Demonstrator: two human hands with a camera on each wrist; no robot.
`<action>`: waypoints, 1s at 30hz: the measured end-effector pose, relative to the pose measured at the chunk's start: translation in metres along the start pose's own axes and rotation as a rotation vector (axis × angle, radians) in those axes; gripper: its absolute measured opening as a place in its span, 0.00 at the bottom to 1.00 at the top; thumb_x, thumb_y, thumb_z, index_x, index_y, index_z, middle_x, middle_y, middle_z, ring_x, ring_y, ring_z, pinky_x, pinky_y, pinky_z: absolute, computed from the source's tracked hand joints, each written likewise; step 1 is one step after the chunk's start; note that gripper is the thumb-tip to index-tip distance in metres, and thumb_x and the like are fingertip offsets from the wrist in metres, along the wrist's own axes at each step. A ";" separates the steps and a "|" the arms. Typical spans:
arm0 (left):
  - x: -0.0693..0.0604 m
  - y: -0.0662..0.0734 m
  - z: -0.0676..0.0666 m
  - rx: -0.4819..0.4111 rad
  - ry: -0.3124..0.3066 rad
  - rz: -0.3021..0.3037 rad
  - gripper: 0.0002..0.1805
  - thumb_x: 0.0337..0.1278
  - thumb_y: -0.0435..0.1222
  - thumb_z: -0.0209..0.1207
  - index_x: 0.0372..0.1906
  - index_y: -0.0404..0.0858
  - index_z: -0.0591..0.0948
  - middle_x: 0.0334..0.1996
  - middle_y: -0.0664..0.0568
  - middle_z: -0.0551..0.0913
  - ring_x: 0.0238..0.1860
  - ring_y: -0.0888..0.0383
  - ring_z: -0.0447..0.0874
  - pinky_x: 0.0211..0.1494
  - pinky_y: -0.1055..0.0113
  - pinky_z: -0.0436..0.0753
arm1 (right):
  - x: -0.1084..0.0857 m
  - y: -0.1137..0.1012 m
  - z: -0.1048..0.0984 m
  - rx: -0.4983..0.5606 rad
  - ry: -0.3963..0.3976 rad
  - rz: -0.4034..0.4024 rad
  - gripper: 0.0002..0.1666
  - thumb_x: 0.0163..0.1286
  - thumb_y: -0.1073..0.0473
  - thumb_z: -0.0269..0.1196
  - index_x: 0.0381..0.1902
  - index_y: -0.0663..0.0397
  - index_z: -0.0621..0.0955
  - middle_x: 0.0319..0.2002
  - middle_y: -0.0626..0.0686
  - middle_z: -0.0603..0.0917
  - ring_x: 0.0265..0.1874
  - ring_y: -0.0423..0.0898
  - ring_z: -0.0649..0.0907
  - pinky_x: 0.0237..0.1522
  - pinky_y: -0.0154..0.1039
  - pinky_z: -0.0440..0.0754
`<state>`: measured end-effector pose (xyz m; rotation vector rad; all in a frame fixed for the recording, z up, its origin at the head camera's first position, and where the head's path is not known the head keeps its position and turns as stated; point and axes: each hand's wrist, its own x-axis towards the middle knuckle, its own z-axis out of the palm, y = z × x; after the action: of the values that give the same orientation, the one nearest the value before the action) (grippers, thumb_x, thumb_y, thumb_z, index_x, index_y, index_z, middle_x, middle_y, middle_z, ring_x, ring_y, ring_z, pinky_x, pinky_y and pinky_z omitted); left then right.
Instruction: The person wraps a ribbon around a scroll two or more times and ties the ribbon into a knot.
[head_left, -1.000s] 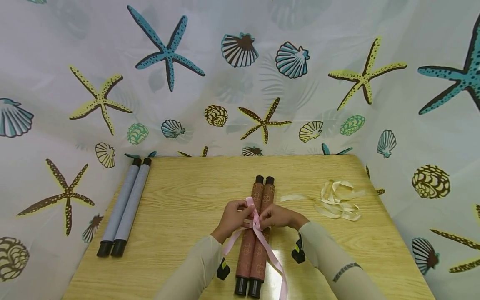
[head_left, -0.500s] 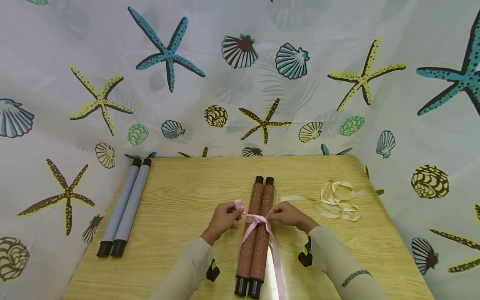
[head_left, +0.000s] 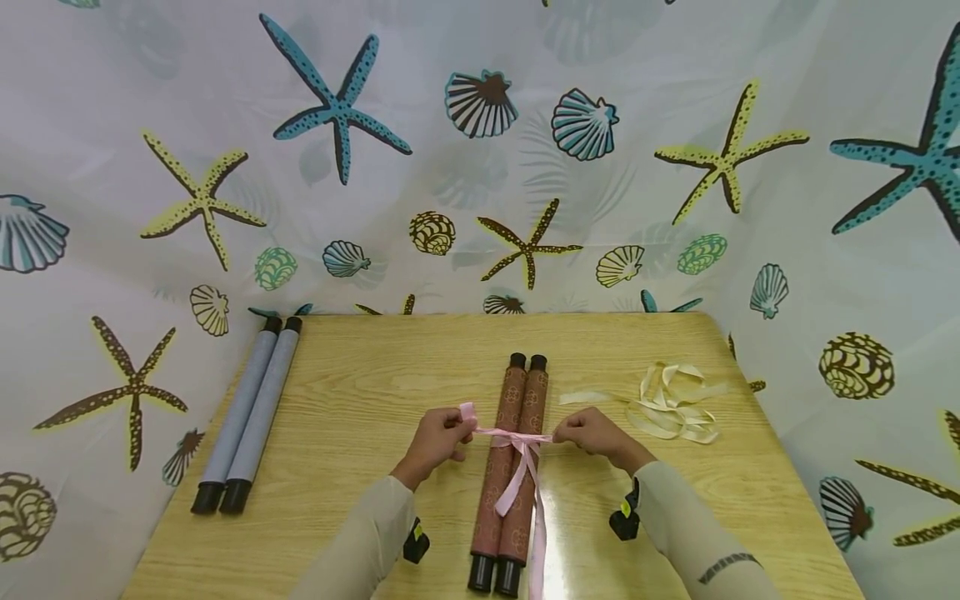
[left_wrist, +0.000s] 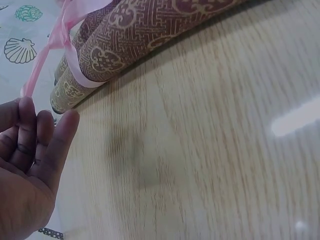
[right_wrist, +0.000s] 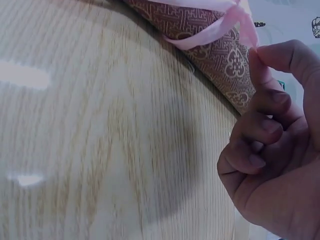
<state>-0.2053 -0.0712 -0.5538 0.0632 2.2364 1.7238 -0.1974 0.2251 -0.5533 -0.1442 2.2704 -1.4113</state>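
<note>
Two brown patterned scrolls (head_left: 504, 492) with black end knobs lie side by side on the table, with a pink ribbon (head_left: 516, 437) wrapped round their middle and knotted on top. My left hand (head_left: 437, 440) pinches the ribbon left of the scrolls, a short end sticking up above the fingers. On the other side, my right hand (head_left: 596, 435) pinches a part of the ribbon between thumb and forefinger, its other fingers curled, as the right wrist view shows. The ribbon is stretched taut between both hands. Two loose tails hang down over the scrolls toward the front.
Two grey-blue scrolls (head_left: 247, 408) with black knobs lie along the table's left edge. A loose heap of cream ribbon (head_left: 671, 408) rests at the right. A white curtain (head_left: 420, 150) printed with starfish and shells surrounds the wooden table (head_left: 375, 367).
My hands have moved apart from the knot, the left to the left and the right to the right. The pink ribbon has drawn tight across the scrolls.
</note>
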 end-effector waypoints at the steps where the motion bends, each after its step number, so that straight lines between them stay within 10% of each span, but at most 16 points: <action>1: 0.001 -0.001 -0.001 0.000 0.004 -0.004 0.14 0.69 0.34 0.59 0.26 0.32 0.78 0.27 0.47 0.84 0.33 0.48 0.85 0.26 0.63 0.86 | -0.001 0.002 -0.002 -0.005 -0.007 0.001 0.22 0.70 0.60 0.60 0.14 0.53 0.72 0.38 0.59 0.88 0.13 0.37 0.57 0.20 0.32 0.60; 9: 0.005 -0.007 -0.004 -0.015 0.039 -0.044 0.13 0.70 0.35 0.58 0.30 0.31 0.80 0.29 0.43 0.85 0.39 0.42 0.86 0.24 0.65 0.84 | -0.015 0.010 -0.014 -0.024 -0.088 -0.019 0.19 0.69 0.60 0.60 0.23 0.73 0.80 0.37 0.60 0.88 0.13 0.36 0.58 0.19 0.32 0.59; 18: 0.009 -0.012 -0.005 0.017 0.087 -0.068 0.14 0.71 0.37 0.58 0.38 0.28 0.83 0.34 0.33 0.86 0.28 0.53 0.82 0.22 0.66 0.81 | -0.029 0.017 -0.023 -0.063 -0.141 -0.018 0.24 0.71 0.62 0.59 0.13 0.50 0.67 0.26 0.49 0.83 0.14 0.36 0.57 0.21 0.32 0.60; 30: 0.012 -0.007 0.002 0.120 0.177 -0.094 0.15 0.70 0.37 0.59 0.35 0.28 0.86 0.30 0.40 0.88 0.17 0.61 0.74 0.19 0.67 0.79 | -0.034 0.027 -0.033 -0.065 -0.175 -0.040 0.22 0.70 0.64 0.57 0.14 0.55 0.68 0.34 0.61 0.86 0.16 0.36 0.60 0.24 0.31 0.63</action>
<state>-0.2149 -0.0689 -0.5633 -0.1707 2.4257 1.6012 -0.1772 0.2760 -0.5534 -0.3227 2.1802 -1.2920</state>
